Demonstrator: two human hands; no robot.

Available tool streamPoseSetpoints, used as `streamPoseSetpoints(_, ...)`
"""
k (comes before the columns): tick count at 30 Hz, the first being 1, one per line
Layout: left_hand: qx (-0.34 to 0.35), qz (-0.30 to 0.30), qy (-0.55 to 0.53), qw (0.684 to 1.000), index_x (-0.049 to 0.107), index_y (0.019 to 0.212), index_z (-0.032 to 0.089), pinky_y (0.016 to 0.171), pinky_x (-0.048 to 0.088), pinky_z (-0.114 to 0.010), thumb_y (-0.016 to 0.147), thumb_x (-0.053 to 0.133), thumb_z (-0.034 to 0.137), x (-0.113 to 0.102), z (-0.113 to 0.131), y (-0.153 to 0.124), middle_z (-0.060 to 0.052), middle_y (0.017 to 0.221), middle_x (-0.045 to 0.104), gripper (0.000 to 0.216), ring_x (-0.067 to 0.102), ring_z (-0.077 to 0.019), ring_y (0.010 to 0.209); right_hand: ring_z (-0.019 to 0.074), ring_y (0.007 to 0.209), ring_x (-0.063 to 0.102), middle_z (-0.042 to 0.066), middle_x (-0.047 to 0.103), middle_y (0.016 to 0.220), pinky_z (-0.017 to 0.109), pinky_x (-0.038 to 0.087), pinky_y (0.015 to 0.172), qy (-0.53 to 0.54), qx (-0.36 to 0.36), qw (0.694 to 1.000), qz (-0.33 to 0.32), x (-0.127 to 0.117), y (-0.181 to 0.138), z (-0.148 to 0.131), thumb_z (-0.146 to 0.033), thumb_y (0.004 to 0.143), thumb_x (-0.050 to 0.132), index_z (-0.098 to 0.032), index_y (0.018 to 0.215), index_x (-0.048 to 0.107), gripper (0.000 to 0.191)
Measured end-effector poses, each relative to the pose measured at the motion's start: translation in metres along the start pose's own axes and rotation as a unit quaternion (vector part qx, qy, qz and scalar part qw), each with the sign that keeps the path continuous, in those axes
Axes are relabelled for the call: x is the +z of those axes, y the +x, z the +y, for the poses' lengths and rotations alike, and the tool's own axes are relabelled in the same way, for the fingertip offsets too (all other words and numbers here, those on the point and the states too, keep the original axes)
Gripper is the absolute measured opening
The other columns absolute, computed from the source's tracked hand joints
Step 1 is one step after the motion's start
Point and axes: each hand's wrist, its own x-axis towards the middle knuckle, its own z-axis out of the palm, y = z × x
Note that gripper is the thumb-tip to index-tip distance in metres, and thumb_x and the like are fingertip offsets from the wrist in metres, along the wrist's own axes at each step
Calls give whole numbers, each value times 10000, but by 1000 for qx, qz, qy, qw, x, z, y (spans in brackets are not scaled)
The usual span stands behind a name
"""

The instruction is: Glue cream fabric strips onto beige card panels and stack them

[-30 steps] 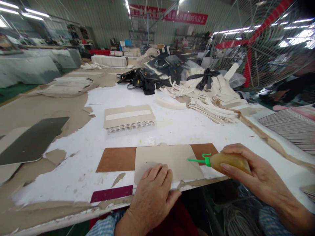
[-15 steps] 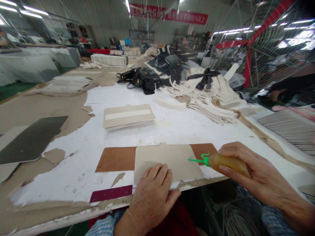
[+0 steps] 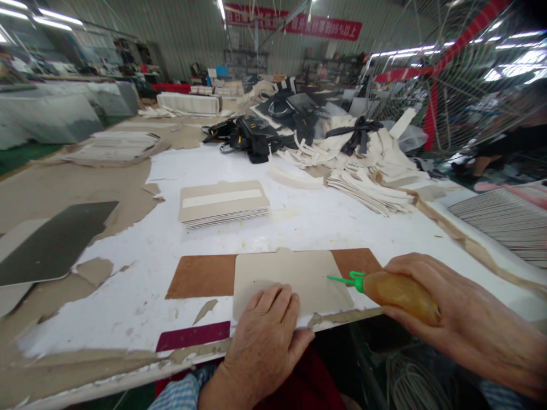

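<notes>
My left hand point(image 3: 265, 336) lies flat on the lower edge of a beige panel point(image 3: 294, 267), fingers stretched out. My right hand point(image 3: 427, 302) is wrapped round an amber glue bottle point(image 3: 399, 293) with a thin green nozzle point(image 3: 342, 279). The nozzle tip points left over the right part of the panel; whether it touches cannot be told. Under the panel lies a brown strip point(image 3: 200, 276), its ends showing on both sides. A small dark mark sits on the panel, left of my fingers.
A stack of beige panels point(image 3: 222, 205) stands behind. Further back are black bag parts point(image 3: 252, 136) and off-white strips point(image 3: 367, 191). A maroon strip point(image 3: 193, 336) lies front left, a dark grey board point(image 3: 55, 242) at left. Packed grey sheets point(image 3: 508, 228) are at right, near a red-framed wire fan guard point(image 3: 433, 108).
My right hand has shifted slightly right and down, and the bottle has turned a little in its grip. The nozzle tip has stayed in about the same spot; my left hand has not moved.
</notes>
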Motion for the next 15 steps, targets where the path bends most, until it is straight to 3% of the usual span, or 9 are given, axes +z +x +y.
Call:
streamPoseSetpoints(6,-6,-10,-2,1000,651,1362,160,1065,611,-543,1034,640,522,1,-1,0,-108,1423,718,489,653,-343,1293,286,887,704,26,690,1160,394,607,676,29,8,999,-25,0,-2,-1,-468,1052,582,-370,1232,643,213)
streamPoseSetpoints(11,-3,-12,-4,1000,647,1364,160,1070,606,-548,1034,642,511,1,-1,0,-111,1429,713,482,649,-345,1298,300,1058,697,38,662,1288,404,642,818,44,-15,999,-22,1,-3,0,-465,1076,578,-379,1323,625,265)
streamPoseSetpoints(15,0,-7,1,1000,647,1361,161,1068,604,-537,1038,636,514,0,-1,0,-107,1424,717,478,650,-341,1293,314,1107,692,49,645,1325,434,649,863,51,-18,999,-5,5,-3,4,-597,1048,646,-376,1305,626,339)
